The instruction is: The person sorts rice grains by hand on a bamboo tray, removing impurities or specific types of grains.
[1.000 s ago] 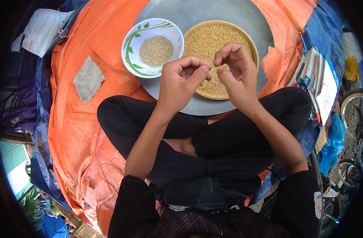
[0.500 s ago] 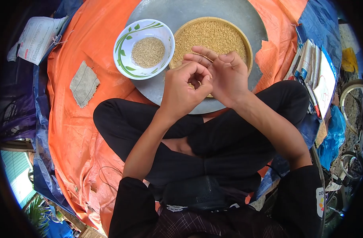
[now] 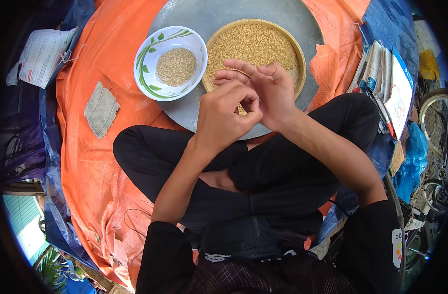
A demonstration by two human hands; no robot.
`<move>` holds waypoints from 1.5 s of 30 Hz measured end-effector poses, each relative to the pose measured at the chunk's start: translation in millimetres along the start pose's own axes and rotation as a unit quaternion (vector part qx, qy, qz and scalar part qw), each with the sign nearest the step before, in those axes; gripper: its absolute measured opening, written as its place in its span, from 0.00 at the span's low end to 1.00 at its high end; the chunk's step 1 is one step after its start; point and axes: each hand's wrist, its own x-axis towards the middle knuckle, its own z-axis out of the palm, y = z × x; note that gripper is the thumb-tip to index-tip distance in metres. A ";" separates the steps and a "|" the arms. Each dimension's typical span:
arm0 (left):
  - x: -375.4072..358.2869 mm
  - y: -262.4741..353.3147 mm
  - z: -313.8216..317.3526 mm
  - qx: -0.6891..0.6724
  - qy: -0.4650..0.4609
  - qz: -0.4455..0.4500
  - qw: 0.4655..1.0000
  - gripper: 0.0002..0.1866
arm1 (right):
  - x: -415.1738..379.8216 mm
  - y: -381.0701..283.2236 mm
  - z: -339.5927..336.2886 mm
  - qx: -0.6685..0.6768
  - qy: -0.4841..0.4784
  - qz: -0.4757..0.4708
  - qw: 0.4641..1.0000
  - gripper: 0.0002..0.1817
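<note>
My left hand (image 3: pixel 227 110) is closed in a pinch, thumb against forefinger, right beside my other palm. Whatever lies between these fingertips is too small to make out. My right hand (image 3: pixel 275 95) is turned palm up and slightly cupped, its fingers stretched out and apart; part of its palm is hidden behind the left hand. Both hands are over the near edge of a round woven tray (image 3: pixel 302 68) filled with golden unhusked grain (image 3: pixel 258 44). To the left stands a white bowl with green leaf patterns (image 3: pixel 144 66), holding a heap of paler grain (image 3: pixel 176 66).
Tray and bowl rest on a round grey metal sheet (image 3: pixel 184 14) over an orange tarp (image 3: pixel 91 171). A torn grey cloth piece (image 3: pixel 102 109) lies at left. Crossed legs in black trousers (image 3: pixel 292 171) are close below the hands. Stacked folded sacks (image 3: pixel 380 78) and a bicycle wheel (image 3: pixel 427 122) are at right.
The view has shifted slightly, so bowl and tray appear a little further left. My left hand keeps its pinch beside the right palm, with its fingertips slightly more closed.
</note>
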 end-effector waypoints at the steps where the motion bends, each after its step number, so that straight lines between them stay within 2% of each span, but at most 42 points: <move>1: -0.1 0.0 -0.3 0.006 -0.003 0.003 1.000 0.06 | 0.1 0.1 -0.4 -0.001 -0.002 0.002 1.000 0.38; 21: 0.0 1.3 0.8 0.058 -0.022 0.049 0.997 0.07 | -1.4 1.5 6.0 0.010 -0.008 0.026 1.000 0.38; 29: 3.7 3.5 -1.8 0.051 -0.014 0.092 0.994 0.06 | -2.0 2.9 6.1 0.036 -0.050 0.046 0.997 0.41; 30: 4.2 4.4 -5.1 0.034 -0.024 0.068 0.997 0.06 | -1.3 3.0 4.4 0.043 -0.063 0.049 0.996 0.42; 33: 8.6 9.9 -27.6 -0.023 -0.051 0.005 0.998 0.05 | 9.6 7.6 -19.8 0.221 -0.241 0.069 0.943 0.44; 36: 17.6 23.9 -68.1 -0.064 -0.099 -0.059 0.991 0.04 | -0.8 -8.4 12.7 0.144 -0.099 0.038 0.984 0.46; 40: 15.1 30.9 -106.5 -0.013 -0.284 -0.198 0.938 0.04 | 4.4 -14.5 18.4 0.076 -0.111 -0.014 0.991 0.51; 43: 1.8 7.2 -103.0 0.052 -0.337 -0.212 0.916 0.04 | 15.5 -15.4 20.7 0.026 -0.105 -0.035 0.994 0.52; 45: -5.9 -18.8 -89.9 0.113 -0.327 -0.170 0.923 0.05 | 31.3 -15.7 28.4 -0.028 -0.079 -0.069 0.994 0.51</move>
